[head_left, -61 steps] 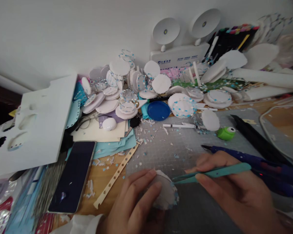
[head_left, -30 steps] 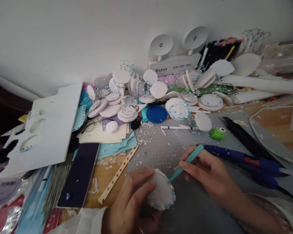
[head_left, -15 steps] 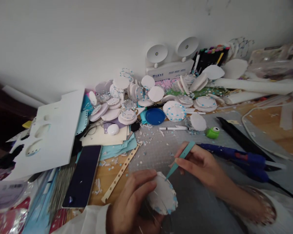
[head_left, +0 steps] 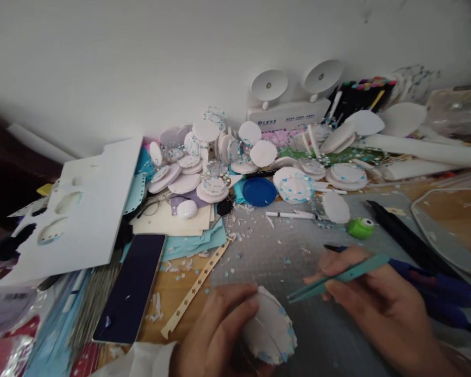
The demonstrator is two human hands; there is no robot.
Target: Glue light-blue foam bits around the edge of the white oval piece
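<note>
My left hand is closed on a white round disc, its fingers on the top edge and left side. Small blue and white pieces line the disc's right and lower rim, and thin threads or wires cross its face. Teal tweezers are held in my right hand, which is slightly blurred. The tweezers' tips are a little apart and point left, just off the disc's upper right edge. Whether anything sits between the tips is too small to tell. Part of my left hand's fingers is hidden behind the disc.
A dark phone and a star-punched strip lie left. Behind are a blue lid, a white pen, a green craft punch and many white discs. A blue glue gun lies beyond my right hand. Paper scraps litter the grey mat.
My right hand has drawn the tweezers away from the disc's edge, rightward, and turned them flatter. The disc stays in my left hand. The view has shifted slightly.
</note>
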